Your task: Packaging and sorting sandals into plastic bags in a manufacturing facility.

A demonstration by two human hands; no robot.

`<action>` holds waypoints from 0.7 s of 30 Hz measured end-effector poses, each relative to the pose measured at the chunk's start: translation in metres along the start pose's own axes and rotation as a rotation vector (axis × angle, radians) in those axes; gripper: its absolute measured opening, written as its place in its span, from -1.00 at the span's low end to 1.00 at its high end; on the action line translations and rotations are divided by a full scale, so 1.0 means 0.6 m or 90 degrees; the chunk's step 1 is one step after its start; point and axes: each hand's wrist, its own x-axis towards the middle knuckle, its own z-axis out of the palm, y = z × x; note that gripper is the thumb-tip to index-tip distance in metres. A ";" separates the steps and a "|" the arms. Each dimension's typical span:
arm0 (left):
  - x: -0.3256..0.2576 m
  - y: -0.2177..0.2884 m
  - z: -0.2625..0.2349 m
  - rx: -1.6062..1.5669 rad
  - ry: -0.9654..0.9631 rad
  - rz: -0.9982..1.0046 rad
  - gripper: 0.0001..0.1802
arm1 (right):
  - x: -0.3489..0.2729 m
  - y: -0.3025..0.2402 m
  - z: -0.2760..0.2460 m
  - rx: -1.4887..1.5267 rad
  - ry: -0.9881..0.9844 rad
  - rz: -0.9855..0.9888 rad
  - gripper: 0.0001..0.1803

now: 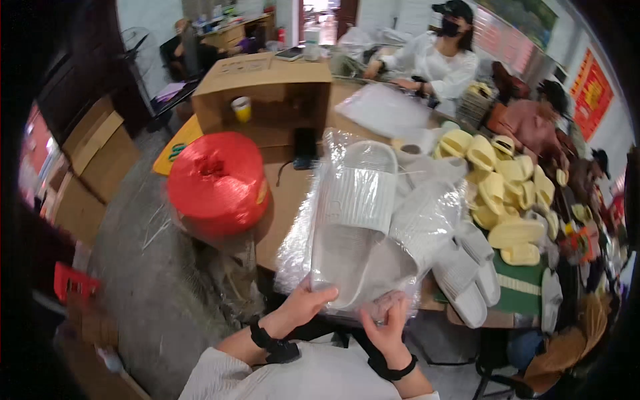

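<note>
your pale grey slipper (360, 200) is in front of you in a clear bag (299, 250), over the near part of the table (283, 187); its toe points away from you, its long axis running outward and leaning slightly right, heel nearest you. your left hand (303, 308) grips it through the film at the heel, thumb on top; your right hand (389, 327) is narrow, fingers pinching the bag's near edge — how many slippers the bag holds, you cannot tell. beyond it, one cardboard box (260, 79) lies with its open side toward you, one yellow-and-white cup (241, 110) inside, and one black phone (305, 147) lies at its opening. one red roll (217, 180) sits left of the bag. to the right are three unwrapped grey slippers (460, 283) — two overlapping, one apart — near a heap of yellow slippers (492, 190), too overlapped to count.
</note>
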 end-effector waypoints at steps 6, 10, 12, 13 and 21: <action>-0.152 0.074 -0.191 -0.071 0.089 0.001 -0.47 | 0.036 -0.018 -0.039 0.079 -0.140 -0.017 -0.57; -0.392 0.106 -0.387 0.079 0.558 -0.039 -0.59 | 0.055 0.044 -0.050 0.049 0.024 0.085 -0.79; -0.447 0.147 -0.363 0.086 0.715 -0.101 -0.54 | 0.057 0.070 -0.053 -0.007 0.053 0.104 -0.81; -0.482 0.144 -0.386 0.086 0.726 -0.095 -0.54 | 0.058 0.076 -0.048 -0.017 0.070 0.115 -0.82; -0.371 0.096 -0.427 0.076 0.536 -0.101 -0.50 | 0.030 0.115 -0.009 -0.184 -0.007 0.089 -0.84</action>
